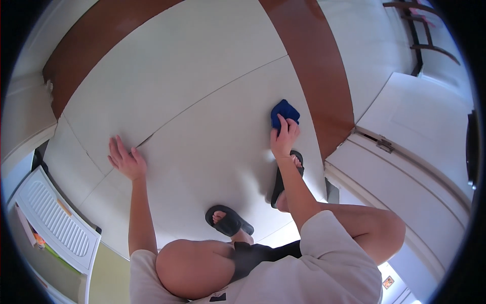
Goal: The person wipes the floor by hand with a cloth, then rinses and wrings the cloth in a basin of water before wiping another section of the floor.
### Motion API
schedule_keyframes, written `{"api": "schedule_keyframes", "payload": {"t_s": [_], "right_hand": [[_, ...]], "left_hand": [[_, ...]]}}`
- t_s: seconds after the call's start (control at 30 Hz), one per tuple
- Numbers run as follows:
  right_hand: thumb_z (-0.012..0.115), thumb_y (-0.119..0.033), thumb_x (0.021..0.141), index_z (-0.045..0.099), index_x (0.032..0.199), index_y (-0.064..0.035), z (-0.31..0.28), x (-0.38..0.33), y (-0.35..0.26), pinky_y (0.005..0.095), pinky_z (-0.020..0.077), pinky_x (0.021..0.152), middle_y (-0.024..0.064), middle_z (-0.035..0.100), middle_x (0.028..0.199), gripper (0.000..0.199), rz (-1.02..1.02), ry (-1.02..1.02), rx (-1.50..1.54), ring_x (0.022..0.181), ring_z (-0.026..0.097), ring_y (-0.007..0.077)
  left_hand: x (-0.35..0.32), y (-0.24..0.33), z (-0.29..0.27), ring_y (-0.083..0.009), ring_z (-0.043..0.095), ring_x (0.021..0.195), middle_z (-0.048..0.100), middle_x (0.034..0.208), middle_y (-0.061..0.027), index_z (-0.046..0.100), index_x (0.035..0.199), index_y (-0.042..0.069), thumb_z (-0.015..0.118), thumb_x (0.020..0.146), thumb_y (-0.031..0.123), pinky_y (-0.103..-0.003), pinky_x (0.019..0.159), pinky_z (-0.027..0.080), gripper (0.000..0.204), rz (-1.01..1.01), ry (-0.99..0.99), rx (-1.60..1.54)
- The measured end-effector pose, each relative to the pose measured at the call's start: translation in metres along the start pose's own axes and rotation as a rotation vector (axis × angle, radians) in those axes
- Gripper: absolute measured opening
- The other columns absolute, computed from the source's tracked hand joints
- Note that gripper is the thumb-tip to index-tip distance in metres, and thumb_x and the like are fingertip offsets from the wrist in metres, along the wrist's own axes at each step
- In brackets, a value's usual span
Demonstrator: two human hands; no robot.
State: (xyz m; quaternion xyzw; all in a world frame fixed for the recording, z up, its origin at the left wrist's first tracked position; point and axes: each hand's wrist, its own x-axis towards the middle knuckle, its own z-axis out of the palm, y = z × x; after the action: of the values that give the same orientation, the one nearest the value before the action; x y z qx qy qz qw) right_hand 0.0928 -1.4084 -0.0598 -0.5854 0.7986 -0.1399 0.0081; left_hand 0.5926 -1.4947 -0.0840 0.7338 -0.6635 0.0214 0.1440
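Note:
My right hand [285,138] presses a folded dark blue cloth [284,109] against the pale tiled floor [212,126], close to the brown border strip on the right. The fingers lie over the cloth's near part, and its far part shows beyond them. Off to the left, my left hand [126,159] rests on the floor with its fingers spread and nothing in it. A dark joint line between tiles runs just beside its thumb.
Black slippers [230,222] are on my feet below the hands. Brown border strips [324,66] edge the tiles on both sides. A white door [415,116] with a metal hinge stands at the right. At the lower left is a white louvred cabinet [58,218].

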Motion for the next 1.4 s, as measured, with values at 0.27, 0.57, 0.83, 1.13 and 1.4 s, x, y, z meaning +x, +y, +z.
{"api": "schedule_keyframes", "payload": {"t_s": [0.27,0.57,0.83,1.13,1.4], "right_hand": [[0.060,-0.021,0.095,0.055,0.137,-0.0012,-0.044,0.084,0.115,0.0546,0.0394,0.110,0.0247,0.056,0.137,0.047,0.384,0.313,0.016,0.127,0.052,0.0456],[0.066,-0.022,0.091,0.050,0.151,-0.0075,0.028,0.076,0.027,0.0595,0.0318,0.118,0.0212,0.042,0.161,0.063,-0.004,0.168,0.045,0.147,0.039,0.0449],[0.070,-0.016,0.079,0.062,0.141,-0.0191,0.038,-0.021,-0.190,0.0558,0.0424,0.111,0.0079,0.049,0.159,0.063,-0.566,-0.316,0.358,0.146,0.045,0.0358],[0.063,-0.023,0.092,0.052,0.153,-0.0149,0.002,0.137,0.081,0.0623,0.0286,0.121,0.0352,0.040,0.156,0.062,0.125,0.162,-0.042,0.149,0.032,0.0520],[0.067,-0.017,0.087,0.068,0.128,-0.0107,0.066,0.088,-0.178,0.0534,0.0467,0.104,0.0206,0.062,0.136,0.041,-0.405,0.033,0.239,0.129,0.055,0.0410]], "left_hand": [[0.002,-0.001,-0.004,-0.0301,0.038,0.150,0.044,0.161,-0.0111,0.046,0.156,0.016,0.038,0.106,0.049,-0.057,0.123,0.020,0.061,-0.004,0.001,-0.036],[0.004,0.004,-0.006,-0.0311,0.038,0.150,0.043,0.162,-0.0117,0.047,0.156,0.017,0.038,0.107,0.049,-0.057,0.123,0.020,0.059,0.004,-0.013,-0.024],[0.000,0.000,-0.001,-0.0324,0.039,0.149,0.043,0.162,-0.0119,0.048,0.154,0.015,0.037,0.107,0.047,-0.056,0.123,0.022,0.058,0.012,-0.013,-0.032],[0.001,0.011,0.005,-0.0352,0.038,0.149,0.041,0.161,-0.0167,0.048,0.154,0.015,0.041,0.104,0.047,-0.059,0.122,0.022,0.060,-0.031,0.027,-0.082],[-0.001,-0.008,-0.015,-0.0360,0.035,0.150,0.037,0.163,-0.0178,0.046,0.155,0.014,0.047,0.101,0.043,-0.059,0.123,0.020,0.061,-0.061,0.034,-0.055]]}}
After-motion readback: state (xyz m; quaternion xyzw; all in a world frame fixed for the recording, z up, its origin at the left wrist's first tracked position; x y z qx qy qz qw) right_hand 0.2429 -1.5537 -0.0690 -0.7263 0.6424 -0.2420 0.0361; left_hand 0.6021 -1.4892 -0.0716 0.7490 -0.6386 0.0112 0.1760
